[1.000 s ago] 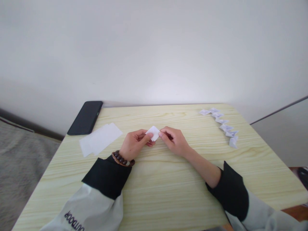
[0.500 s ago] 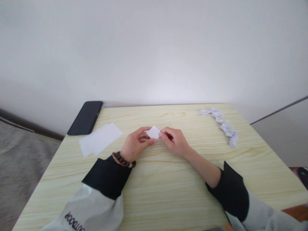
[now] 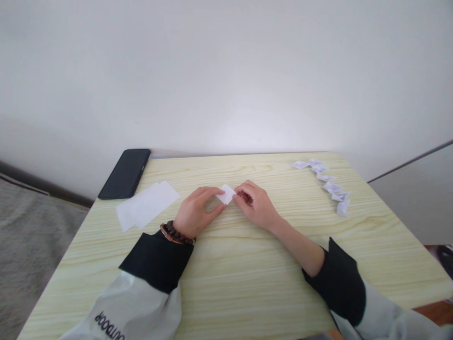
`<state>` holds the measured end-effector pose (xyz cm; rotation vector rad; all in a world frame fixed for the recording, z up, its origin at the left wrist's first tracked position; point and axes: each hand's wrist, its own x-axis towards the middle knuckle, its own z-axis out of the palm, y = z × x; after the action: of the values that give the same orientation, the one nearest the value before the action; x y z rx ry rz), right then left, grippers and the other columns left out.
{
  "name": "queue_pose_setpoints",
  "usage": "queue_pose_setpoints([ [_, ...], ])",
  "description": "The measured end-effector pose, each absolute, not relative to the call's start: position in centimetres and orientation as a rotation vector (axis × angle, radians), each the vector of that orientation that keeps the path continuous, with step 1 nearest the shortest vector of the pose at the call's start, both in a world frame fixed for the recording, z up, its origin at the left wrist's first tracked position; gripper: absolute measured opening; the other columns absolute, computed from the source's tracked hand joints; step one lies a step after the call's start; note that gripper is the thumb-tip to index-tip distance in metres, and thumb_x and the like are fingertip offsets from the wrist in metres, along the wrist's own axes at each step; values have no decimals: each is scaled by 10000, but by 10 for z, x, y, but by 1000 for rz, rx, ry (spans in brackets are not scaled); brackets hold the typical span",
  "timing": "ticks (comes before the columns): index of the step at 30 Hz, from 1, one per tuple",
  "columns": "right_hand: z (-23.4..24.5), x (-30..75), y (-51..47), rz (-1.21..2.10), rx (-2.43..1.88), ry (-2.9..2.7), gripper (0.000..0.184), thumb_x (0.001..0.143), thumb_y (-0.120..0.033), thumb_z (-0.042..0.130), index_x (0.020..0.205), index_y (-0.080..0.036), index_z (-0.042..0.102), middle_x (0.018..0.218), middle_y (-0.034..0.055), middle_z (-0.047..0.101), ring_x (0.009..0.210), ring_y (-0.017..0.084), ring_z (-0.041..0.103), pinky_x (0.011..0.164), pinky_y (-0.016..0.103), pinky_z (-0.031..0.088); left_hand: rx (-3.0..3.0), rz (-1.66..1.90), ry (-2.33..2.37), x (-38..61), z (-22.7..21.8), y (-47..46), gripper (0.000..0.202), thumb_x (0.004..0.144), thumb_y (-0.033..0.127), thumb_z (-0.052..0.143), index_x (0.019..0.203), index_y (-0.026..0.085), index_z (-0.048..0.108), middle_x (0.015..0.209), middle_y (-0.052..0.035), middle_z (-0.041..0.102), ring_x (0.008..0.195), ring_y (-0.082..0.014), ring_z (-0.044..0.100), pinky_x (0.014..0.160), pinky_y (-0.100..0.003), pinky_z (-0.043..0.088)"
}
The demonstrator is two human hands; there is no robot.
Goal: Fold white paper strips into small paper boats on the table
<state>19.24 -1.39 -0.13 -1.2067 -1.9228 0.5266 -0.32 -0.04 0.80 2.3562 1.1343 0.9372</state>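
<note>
A small folded piece of white paper (image 3: 227, 193) sits between my two hands, just above the middle of the pale wooden table (image 3: 247, 264). My left hand (image 3: 196, 212) pinches its left side with thumb and fingers closed on it; a brown bead bracelet (image 3: 173, 233) circles that wrist. My right hand (image 3: 256, 204) pinches the paper's right edge, fingers curled in. Both hands rest low on the tabletop.
A black phone (image 3: 125, 173) lies at the table's far left corner. Flat white paper sheets (image 3: 146, 205) lie beside it. A row of several small folded paper pieces (image 3: 327, 182) runs along the far right. A plain white wall stands behind.
Both hands have lowered toward the tabletop with the paper. My left fingers have shifted over the piece's left side and the paper has turned slightly.
</note>
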Motion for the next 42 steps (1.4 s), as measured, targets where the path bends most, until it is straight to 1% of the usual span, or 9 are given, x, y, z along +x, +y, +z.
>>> queue_pose_setpoints([
  [2,-3,193,-13,518,-1196,-1922,92,835,-209,534,896,-167,587,838,42,576,616,107,501,603,242,416,2376,923,1177,-3,7,0,258,793,313,604,1015,184,627,991,-77,678,947,-216,618,869,-358,488],
  [6,-6,193,-12,542,-1188,-1909,246,812,-203,569,1057,-189,560,923,50,621,612,109,528,621,255,447,2401,903,1193,-4,6,2,259,790,321,599,1009,185,622,987,-77,677,945,-221,611,864,-371,485],
  [11,-8,192,-11,534,-1172,-1938,171,808,-197,573,976,-182,608,858,39,617,616,108,539,627,251,454,2406,900,1181,-5,5,2,251,797,311,597,1004,171,620,991,-79,673,950,-216,606,871,-364,480],
  [18,-6,192,-12,512,-1171,-1930,186,781,-197,611,965,-178,631,835,39,632,624,113,537,623,252,458,2407,912,1174,-4,6,1,219,816,323,577,980,189,631,974,-70,679,944,-214,606,864,-363,482],
  [24,-5,192,-12,543,-1123,-1890,116,791,-213,622,898,-199,663,1014,71,607,642,100,538,612,245,497,2409,903,1155,-4,6,1,223,806,300,585,994,188,629,984,-72,678,953,-215,602,876,-369,477],
  [28,-5,193,-13,549,-1110,-1886,77,816,-223,611,855,-198,672,979,68,603,656,105,554,586,234,495,2433,890,1146,-4,6,2,236,796,275,589,1009,183,625,997,-78,675,962,-219,597,880,-373,478],
  [34,-6,194,-11,521,-1102,-1950,141,891,-240,534,863,-197,665,896,49,639,805,142,593,722,259,478,2460,933,1136,-2,9,0,244,808,301,591,1016,202,670,1058,-85,655,1002,-223,584,904,-374,474],
  [37,-7,195,-11,506,-1073,-2005,160,906,-251,511,882,-200,660,902,45,639,845,145,592,781,267,464,2466,982,1194,-3,6,1,211,838,295,557,954,199,704,993,-92,652,936,-209,593,827,-341,502],
  [42,-4,194,-13,471,-1097,-2078,179,918,-280,491,894,-196,647,900,48,626,836,150,582,759,266,458,2522,937,1223,-7,-2,4,164,840,245,560,885,190,708,853,-65,676,850,-204,596,781,-336,506],
])
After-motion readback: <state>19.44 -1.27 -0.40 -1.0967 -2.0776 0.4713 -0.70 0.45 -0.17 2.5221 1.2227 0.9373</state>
